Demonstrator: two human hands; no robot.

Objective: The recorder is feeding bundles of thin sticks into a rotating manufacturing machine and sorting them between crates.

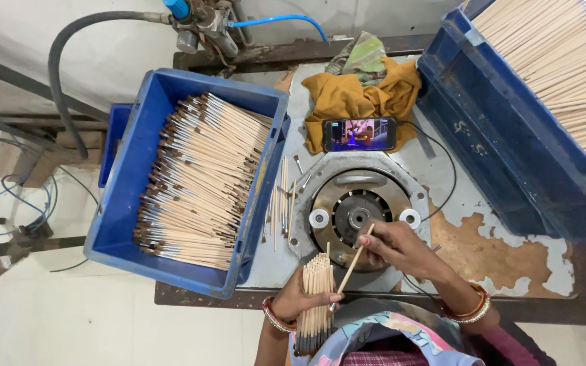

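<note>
Over the round machine plate [355, 215], right hand [396, 245] pinches a single wooden stick [355, 261], tip at the centre hub, apparently feeding it; left hand [301, 298] wraps the stick bundle [316, 298] upright. Seating it looks to demand careful aim.

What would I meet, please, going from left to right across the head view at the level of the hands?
Blue crate of finished sticks → loose sticks on the table → left hand holding a stick bundle → right hand holding one stick → second blue crate.
</note>
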